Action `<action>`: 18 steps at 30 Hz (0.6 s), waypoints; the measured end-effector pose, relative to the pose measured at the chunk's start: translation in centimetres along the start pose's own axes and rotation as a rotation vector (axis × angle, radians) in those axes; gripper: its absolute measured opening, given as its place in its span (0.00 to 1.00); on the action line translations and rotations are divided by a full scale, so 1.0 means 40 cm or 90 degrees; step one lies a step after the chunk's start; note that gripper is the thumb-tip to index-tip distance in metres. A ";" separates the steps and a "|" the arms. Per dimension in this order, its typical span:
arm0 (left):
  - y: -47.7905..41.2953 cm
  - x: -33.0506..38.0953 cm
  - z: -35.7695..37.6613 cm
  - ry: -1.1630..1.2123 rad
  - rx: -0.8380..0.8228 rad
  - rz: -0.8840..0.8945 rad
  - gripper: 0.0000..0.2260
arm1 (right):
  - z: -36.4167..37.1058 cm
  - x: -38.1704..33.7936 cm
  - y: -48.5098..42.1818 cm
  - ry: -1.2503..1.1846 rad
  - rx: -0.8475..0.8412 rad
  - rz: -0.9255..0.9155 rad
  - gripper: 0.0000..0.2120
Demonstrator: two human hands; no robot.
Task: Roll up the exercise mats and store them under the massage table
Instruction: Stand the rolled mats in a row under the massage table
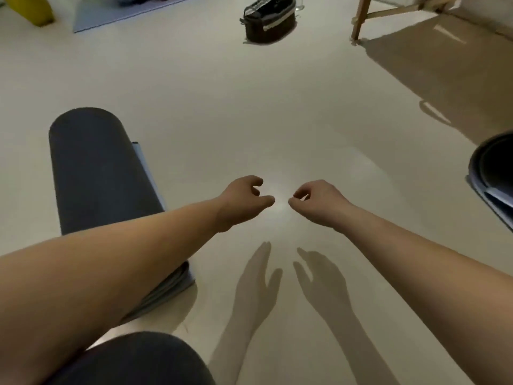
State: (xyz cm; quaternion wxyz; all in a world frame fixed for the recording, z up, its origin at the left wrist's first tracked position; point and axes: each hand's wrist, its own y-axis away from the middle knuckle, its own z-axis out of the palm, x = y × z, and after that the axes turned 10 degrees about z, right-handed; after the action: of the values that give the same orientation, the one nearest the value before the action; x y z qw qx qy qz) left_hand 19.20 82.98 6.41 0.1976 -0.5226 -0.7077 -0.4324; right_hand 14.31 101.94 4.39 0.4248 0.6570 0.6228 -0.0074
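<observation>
Over the floor (pixel 249 107), left hand (pixel 244 202) and right hand (pixel 316 202) hover loosely curled, empty; storing the rolled mat (pixel 97 173) at left likely comes next.

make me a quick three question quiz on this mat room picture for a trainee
1. True or false: the left hand grips the rolled mat.
2. Which thing stands on the floor nearest the wooden table leg? A) black bag B) bucket C) chair
3. Fill in: the unrolled mat lies at the far ____ of the picture.

Key
1. False: it hangs over bare floor, and like the right hand it holds nothing.
2. A
3. left
</observation>
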 end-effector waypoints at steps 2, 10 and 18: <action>0.016 -0.066 -0.110 0.025 0.043 -0.016 0.30 | 0.063 -0.112 -0.011 -0.056 -0.005 0.002 0.12; 0.205 -0.392 -0.573 -0.159 0.331 -0.069 0.32 | 0.481 -0.516 0.034 -0.113 -0.279 -0.010 0.38; 0.394 -0.652 -0.561 0.297 0.210 -0.344 0.55 | 0.634 -0.540 0.043 -0.201 -0.380 0.079 0.44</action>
State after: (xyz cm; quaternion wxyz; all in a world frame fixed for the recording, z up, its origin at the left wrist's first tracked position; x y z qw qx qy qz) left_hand 39.49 51.03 6.01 0.3133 -0.1662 -0.8161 -0.4563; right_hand 24.08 70.23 0.77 0.6891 0.5309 0.4831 0.0994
